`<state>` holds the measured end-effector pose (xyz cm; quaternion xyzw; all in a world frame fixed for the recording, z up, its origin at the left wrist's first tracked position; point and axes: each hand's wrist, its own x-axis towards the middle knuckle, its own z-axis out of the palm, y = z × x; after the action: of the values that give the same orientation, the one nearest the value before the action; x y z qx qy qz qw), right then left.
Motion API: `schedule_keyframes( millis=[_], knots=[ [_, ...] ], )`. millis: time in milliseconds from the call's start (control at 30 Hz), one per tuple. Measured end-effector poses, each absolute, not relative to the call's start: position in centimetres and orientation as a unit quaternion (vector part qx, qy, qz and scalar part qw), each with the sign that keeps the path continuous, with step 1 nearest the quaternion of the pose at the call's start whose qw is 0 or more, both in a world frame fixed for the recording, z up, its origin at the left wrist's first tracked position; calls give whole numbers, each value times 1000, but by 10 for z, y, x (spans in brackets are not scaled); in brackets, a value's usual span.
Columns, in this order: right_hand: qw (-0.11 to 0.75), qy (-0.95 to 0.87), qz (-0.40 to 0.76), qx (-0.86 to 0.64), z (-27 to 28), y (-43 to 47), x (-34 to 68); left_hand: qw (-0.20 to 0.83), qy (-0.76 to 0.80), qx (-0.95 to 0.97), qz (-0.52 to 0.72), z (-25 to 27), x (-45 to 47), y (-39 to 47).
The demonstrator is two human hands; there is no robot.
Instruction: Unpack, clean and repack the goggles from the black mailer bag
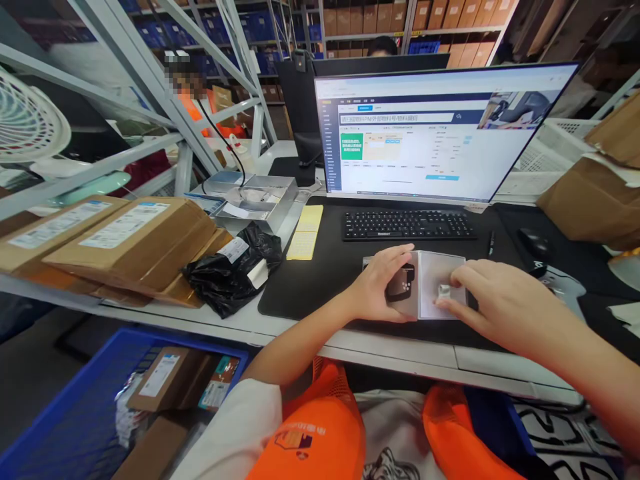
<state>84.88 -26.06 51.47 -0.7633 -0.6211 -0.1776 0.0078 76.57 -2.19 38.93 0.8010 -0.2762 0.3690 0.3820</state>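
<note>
We held an open case over the black mat near the counter's front edge, our left hand gripping one half, our right hand pinching a small pale piece at the other. Beyond stood a keyboard and lit screen; parcels crowded the left, and loaded shelves lined the room's back.

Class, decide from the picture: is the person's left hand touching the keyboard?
No, the left hand is on the small box, while the keyboard lies untouched in front of the monitor.
</note>
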Motion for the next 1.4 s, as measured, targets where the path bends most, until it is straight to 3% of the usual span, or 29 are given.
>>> schedule_keyframes(
  millis=[167,333,733,1400],
  knots=[
    [-73,-646,-194,-735,515,-257,854,354,-266,828,344,388,767,-22],
    [-75,-650,-196,-730,516,-256,860,348,-266,835,332,388,767,-22],
    [62,-694,-78,-713,505,-283,874,330,-237,856,319,386,767,-20],
    [122,-645,20,-754,500,-311,880,329,-219,885,247,379,771,-25]
  ],
)
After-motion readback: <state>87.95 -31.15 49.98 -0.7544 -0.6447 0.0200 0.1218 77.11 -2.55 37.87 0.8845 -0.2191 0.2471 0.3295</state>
